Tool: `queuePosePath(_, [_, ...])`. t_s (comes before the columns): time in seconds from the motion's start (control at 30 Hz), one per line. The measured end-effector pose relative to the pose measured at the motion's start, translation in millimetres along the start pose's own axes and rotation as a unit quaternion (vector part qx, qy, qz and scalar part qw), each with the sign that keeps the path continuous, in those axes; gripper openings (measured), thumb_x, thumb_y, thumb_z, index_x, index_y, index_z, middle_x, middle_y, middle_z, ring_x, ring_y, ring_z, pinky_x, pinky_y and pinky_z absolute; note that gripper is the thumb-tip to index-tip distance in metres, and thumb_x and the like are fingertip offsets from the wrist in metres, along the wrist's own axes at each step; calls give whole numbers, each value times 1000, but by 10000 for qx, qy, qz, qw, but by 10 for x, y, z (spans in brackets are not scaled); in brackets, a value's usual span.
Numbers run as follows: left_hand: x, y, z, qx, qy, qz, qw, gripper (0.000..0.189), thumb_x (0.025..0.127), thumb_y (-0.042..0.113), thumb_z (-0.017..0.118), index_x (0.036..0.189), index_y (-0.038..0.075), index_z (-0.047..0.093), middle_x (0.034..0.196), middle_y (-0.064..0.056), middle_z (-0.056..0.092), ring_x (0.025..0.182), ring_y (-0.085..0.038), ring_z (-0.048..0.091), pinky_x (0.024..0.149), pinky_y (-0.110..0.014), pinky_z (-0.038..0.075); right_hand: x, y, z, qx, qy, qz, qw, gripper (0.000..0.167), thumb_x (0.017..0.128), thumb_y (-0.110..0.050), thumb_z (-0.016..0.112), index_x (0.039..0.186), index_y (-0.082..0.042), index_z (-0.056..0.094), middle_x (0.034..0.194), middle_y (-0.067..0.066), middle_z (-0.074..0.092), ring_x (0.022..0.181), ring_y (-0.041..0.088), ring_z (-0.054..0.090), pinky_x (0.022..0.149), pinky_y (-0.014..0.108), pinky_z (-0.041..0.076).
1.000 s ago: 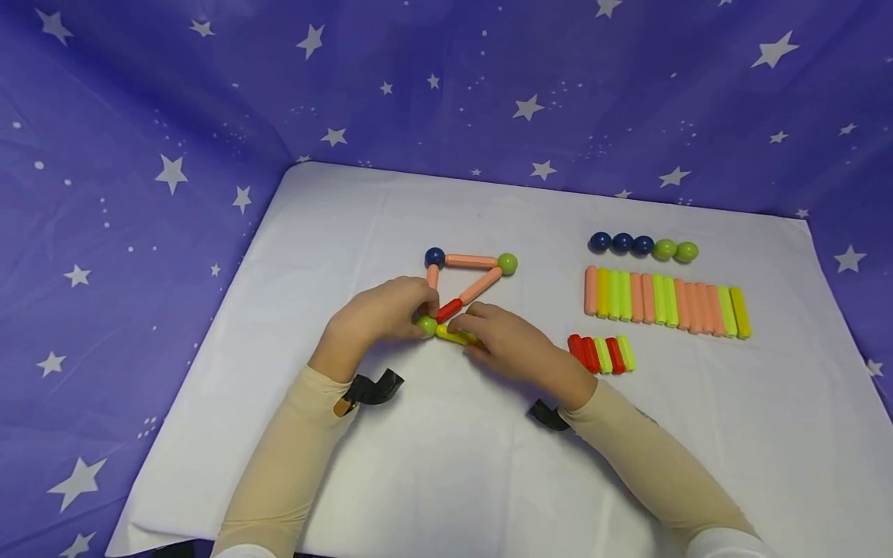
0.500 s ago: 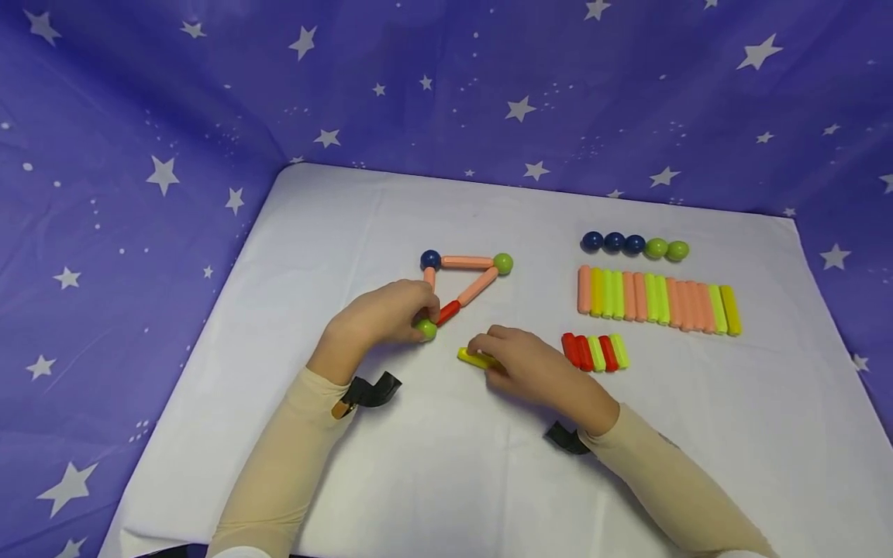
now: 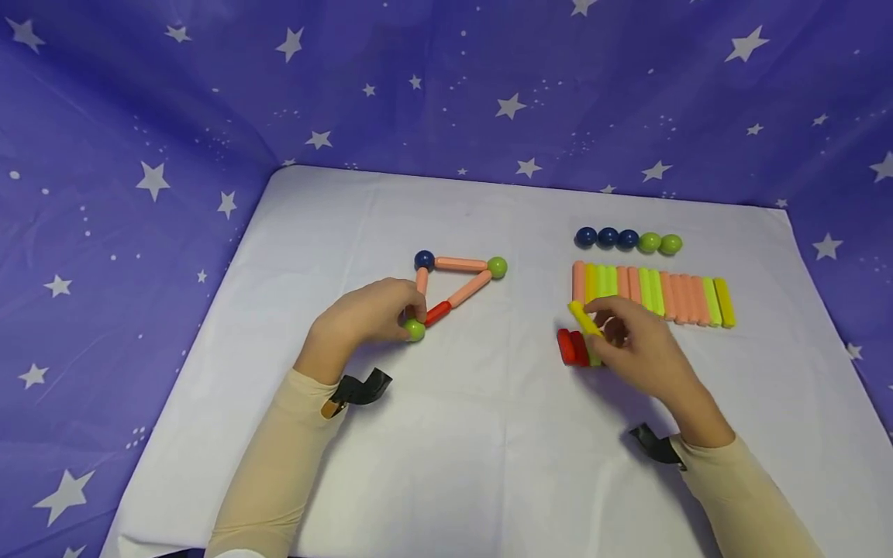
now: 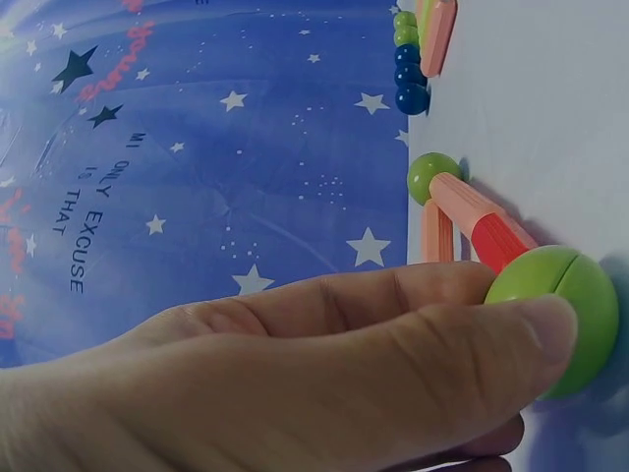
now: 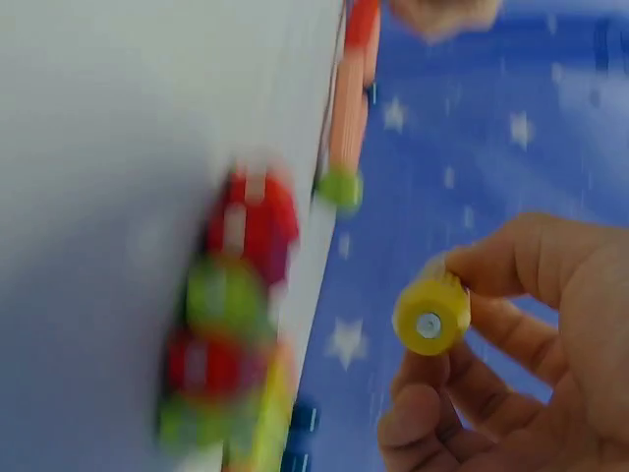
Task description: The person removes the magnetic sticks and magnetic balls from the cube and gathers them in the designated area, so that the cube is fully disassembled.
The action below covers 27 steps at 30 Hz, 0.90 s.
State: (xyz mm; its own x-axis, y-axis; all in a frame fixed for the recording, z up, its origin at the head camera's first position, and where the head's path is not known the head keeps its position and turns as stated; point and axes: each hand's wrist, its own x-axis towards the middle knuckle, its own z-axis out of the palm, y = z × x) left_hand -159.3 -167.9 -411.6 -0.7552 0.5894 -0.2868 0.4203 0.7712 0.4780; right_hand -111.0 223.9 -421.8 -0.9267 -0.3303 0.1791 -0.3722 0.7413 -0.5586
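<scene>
My left hand [image 3: 370, 316] pinches a green ball [image 4: 575, 305] between thumb and fingers at the near corner of a frame of rods and balls. From that ball a short red rod [image 3: 438, 313] and a pink rod [image 3: 470, 290] run to a second green ball [image 3: 498, 267]. Another pink rod [image 3: 460, 264] joins this to a dark blue ball [image 3: 424, 260]; the left-side pink rod is partly hidden by my hand. Raised over the short rods, my right hand [image 3: 638, 345] pinches a yellow rod [image 5: 432, 315], whose end shows a metal disc.
Short red rods [image 3: 565, 347] and lime ones lie beneath my right hand, partly hidden. Behind them runs a row of longer pink, lime and yellow rods [image 3: 687, 298]. Several blue and green balls [image 3: 629, 239] line up farther back. A starred purple cloth [image 3: 446, 93] rises behind the table.
My right hand has drawn the yellow rod away from the near green ball and carried it right, up over the short rods. My left hand keeps hold of the ball.
</scene>
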Motion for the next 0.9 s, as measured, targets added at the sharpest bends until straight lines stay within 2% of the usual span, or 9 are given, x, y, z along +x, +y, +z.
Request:
queuePosePath(0.07, [-5,-6,-1,-2,-4,20,10000,14,81,9,79,89,15,70,87,2,60,81,-18,52,75,-32,45,-5,160,-148,-30,363,542,9979,36,83,-7,72,118,-11,61,95,5,63,75,15,55,62,19,46])
queuePosePath(0.13, [-15,-7,-5,-20,3,-8,10000,13,81,9,78,89,14,70,88,1,60,81,-19,52,75,-32,45,-11,348,-296,-160,678,1135,9911,35,86,-12,70,120,-11,61,97,8,63,77,16,55,60,14,43])
queuePosePath(0.2, [-25,-18,-7,-14,34,-68,10000,13,82,9,78,90,15,70,89,1,60,82,-19,52,76,-33,45,-10,558,-440,-272,911,1726,9804,37,88,-19,67,123,-10,60,101,12,62,81,18,55,58,11,41])
queuePosePath(0.3, [-45,-41,-12,46,120,-196,9997,13,82,9,78,91,15,70,93,0,59,85,-20,52,77,-33,46,-12,891,-635,-507,1100,2554,9592,43,89,-28,64,128,-11,58,107,12,61,86,18,54,56,12,40])
queuePosePath(0.43, [-56,-75,-11,169,221,-270,9992,15,82,9,78,93,15,70,95,0,58,86,-20,52,78,-33,46,-26,1329,-850,-703,1166,3260,9355,50,91,-33,59,135,-9,54,114,15,59,92,23,53,54,18,42])
queuePosePath(0.53, [-48,-83,-4,164,217,-255,9993,15,82,9,78,93,15,70,96,0,58,86,-20,52,78,-33,46,-65,1590,-964,-758,983,3711,9202,57,92,-33,54,141,-4,48,121,23,55,104,36,49,60,28,41])
queuePosePath(0.67, [-34,-74,-2,98,188,-231,9995,14,83,10,77,94,14,70,96,0,57,85,-20,52,77,-33,45,-125,1798,-1009,-741,538,4155,9050,62,95,-34,51,143,4,42,128,33,48,110,48,46,66,38,43])
queuePosePath(0.73, [-27,-67,-5,95,188,-223,9995,14,83,10,77,94,14,70,96,0,57,85,-19,52,77,-33,45,-139,1853,-993,-689,381,4220,9032,61,96,-35,50,141,5,42,129,34,48,108,46,49,65,40,46])
queuePosePath(0.9, [-13,-48,-18,109,201,-192,9996,15,83,9,77,96,13,70,96,-1,57,84,-20,51,76,-33,45,-141,1894,-950,-526,295,4190,9060,60,98,-37,44,141,4,45,131,30,47,110,43,46,70,39,44])
